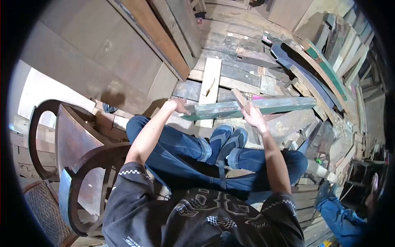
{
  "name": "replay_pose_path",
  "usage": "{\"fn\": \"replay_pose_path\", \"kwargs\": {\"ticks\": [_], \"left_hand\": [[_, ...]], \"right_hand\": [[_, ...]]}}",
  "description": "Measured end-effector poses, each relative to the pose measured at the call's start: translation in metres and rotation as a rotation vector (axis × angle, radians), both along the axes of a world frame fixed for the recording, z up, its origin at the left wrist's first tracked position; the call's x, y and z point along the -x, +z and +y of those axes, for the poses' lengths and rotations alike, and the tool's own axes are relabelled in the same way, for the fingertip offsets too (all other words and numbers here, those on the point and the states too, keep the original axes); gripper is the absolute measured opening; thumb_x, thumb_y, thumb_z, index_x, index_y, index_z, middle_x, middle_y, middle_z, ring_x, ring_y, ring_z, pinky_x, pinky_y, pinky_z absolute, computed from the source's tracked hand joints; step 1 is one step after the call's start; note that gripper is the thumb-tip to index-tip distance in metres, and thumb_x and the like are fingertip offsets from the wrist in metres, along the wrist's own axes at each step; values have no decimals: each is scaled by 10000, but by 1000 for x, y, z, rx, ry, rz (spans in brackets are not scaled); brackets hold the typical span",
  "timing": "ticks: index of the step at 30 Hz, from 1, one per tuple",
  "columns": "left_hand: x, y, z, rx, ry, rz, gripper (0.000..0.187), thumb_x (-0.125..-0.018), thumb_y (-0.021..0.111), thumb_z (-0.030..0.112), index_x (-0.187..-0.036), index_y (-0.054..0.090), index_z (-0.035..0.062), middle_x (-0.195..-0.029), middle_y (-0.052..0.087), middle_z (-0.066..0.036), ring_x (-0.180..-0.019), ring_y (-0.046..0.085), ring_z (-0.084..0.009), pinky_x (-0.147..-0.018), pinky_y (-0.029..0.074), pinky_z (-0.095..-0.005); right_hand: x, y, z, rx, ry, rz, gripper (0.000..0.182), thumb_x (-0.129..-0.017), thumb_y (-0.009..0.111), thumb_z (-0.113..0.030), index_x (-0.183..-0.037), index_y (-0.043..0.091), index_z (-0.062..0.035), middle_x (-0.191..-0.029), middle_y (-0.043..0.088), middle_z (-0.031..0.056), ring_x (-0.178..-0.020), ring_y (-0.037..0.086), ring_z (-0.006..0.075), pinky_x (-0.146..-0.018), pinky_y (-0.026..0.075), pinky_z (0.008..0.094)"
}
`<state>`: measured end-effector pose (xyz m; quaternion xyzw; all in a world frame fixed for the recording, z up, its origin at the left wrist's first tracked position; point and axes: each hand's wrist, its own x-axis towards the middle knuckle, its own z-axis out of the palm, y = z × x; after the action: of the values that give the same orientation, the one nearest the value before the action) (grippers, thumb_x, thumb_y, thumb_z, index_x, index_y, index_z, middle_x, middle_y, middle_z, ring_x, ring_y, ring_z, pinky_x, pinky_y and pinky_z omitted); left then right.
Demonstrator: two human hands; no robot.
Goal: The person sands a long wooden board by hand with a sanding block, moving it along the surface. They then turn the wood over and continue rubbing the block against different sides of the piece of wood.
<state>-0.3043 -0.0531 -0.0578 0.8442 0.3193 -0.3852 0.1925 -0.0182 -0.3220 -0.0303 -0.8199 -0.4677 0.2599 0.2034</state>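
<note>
A long wooden plank [288, 104] with worn grey-white and green paint lies crosswise in front of my knees, above my shoes. My left hand [179, 106] is closed around its left end. Right of the plank's middle, my right hand [254, 117] grips a small flat piece of wood [238, 97], which rests against the plank and points up and left. My palm hides the lower part of that piece. Beyond the plank, a pale board [210, 76] lies on the floor with a small curved wooden piece [209, 87] on it.
A dark curved wooden chair frame [78, 136] stands close on my left. Large wooden panels [94, 45] lean at the upper left. Curved painted boards [304, 68] and stacked timber [345, 45] fill the right side. Another person's blue-clothed leg [339, 216] shows at the lower right.
</note>
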Motion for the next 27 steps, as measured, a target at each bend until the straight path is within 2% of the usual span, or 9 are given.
{"fn": "replay_pose_path", "kwargs": {"ticks": [7, 8, 13, 16, 20, 22, 24, 26, 27], "left_hand": [[26, 7, -30, -116, 94, -319, 973, -805, 689, 611, -1511, 332, 45, -1481, 421, -266, -1359, 393, -494, -1141, 334, -540], [29, -8, -34, -211, 72, -349, 930, -786, 726, 575, -1500, 349, 113, -1495, 397, -218, -1358, 378, -463, -1102, 356, -556], [5, -18, -59, -254, 15, -633, 1107, -713, 832, 460, -1565, 200, 145, -1568, 273, -210, -1384, 317, -464, -1142, 311, -547], [-23, -18, -86, -218, -318, -775, 1221, -656, 887, 372, -1582, 129, 131, -1593, 240, -185, -1412, 303, -423, -1167, 286, -528], [-50, -60, -98, -362, -467, -949, 921, -748, 781, 328, -1503, 323, 66, -1506, 389, -148, -1345, 399, -386, -1158, 303, -506], [-58, -78, -92, -472, -566, -1014, 699, -778, 730, 309, -1381, 477, 63, -1357, 520, -133, -1315, 428, -366, -1137, 337, -491], [-53, -79, -96, -455, -521, -957, 682, -787, 721, 325, -1378, 484, 79, -1361, 513, -125, -1312, 429, -362, -1137, 340, -487], [-53, -65, -100, -498, -560, -935, 697, -781, 727, 347, -1371, 495, 59, -1368, 503, -134, -1309, 422, -366, -1152, 326, -485], [-52, -67, -101, -497, -560, -931, 706, -782, 732, 350, -1377, 487, 60, -1375, 496, -134, -1311, 420, -361, -1156, 319, -487]], "right_hand": [[56, -37, 38, 71, 58, -20, 457, -893, 598, -252, -1201, 466, 59, -945, 643, 378, -955, 639, 514, -855, 518, 579], [61, -46, 45, 60, 56, 9, 457, -894, 600, -246, -1204, 464, 61, -976, 636, 385, -978, 630, 518, -865, 520, 573], [103, -72, 39, -15, 48, 24, 460, -876, 644, -191, -1252, 458, -4, -1279, 442, 353, -1021, 596, 542, -897, 525, 552], [112, -85, 39, -131, 30, 38, 522, -873, 654, -182, -1307, 433, 5, -1295, 442, 326, -1082, 579, 524, -936, 513, 538], [111, -58, 33, -85, 87, 99, 637, -876, 666, -214, -1391, 357, 1, -1345, 460, 344, -1138, 560, 519, -972, 492, 536], [105, -5, -1, -45, 223, -70, 539, -883, 653, -210, -1324, 440, 16, -1213, 573, 307, -1078, 605, 473, -971, 497, 515], [98, 97, -71, -363, 89, 11, 319, -905, 650, -216, -1118, 602, 16, -1054, 667, 258, -1012, 632, 439, -888, 519, 441], [86, 156, -181, -473, -292, 462, 280, -988, 598, -274, -952, 631, 1, -855, 673, 114, -704, 665, 210, -634, 522, 303], [79, 130, -263, -577, -590, 673, 391, -1041, 500, -333, -839, 617, -19, -745, 616, 59, -608, 591, 110, -561, 474, 249]]}}
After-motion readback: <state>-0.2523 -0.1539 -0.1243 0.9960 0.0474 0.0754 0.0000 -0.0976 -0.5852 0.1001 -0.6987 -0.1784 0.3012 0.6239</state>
